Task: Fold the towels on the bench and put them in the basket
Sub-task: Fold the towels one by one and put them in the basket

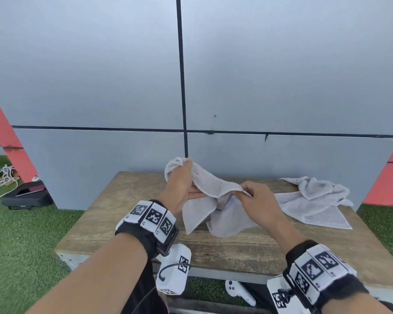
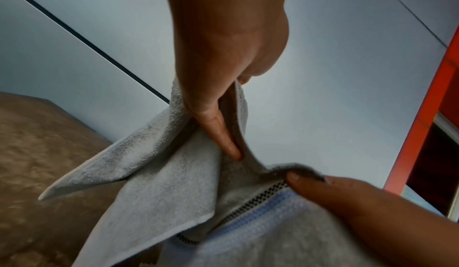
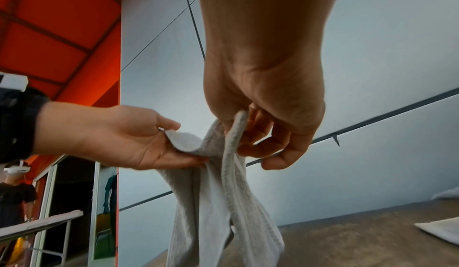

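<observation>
I hold a light grey towel (image 1: 213, 185) up over the wooden bench (image 1: 123, 223). My left hand (image 1: 184, 180) grips its upper end, which curls over the thumb side. My right hand (image 1: 251, 196) pinches the hem by the black-dotted stripe. The rest of the cloth hangs down between my hands and reaches the bench top. In the left wrist view a finger of the left hand (image 2: 218, 129) lies along a fold of the towel (image 2: 161, 182). In the right wrist view the right hand (image 3: 248, 133) pinches the towel (image 3: 223, 202). A second towel (image 1: 315, 198) lies crumpled at the bench's right back. No basket is in view.
A grey panelled wall (image 1: 259, 75) stands right behind the bench. Green turf surrounds it, with a black case (image 1: 27, 196) and a white rope (image 1: 2, 177) at the left. A white controller (image 1: 238, 291) lies under the bench's front edge. A person with a headset (image 3: 15, 188) stands far off.
</observation>
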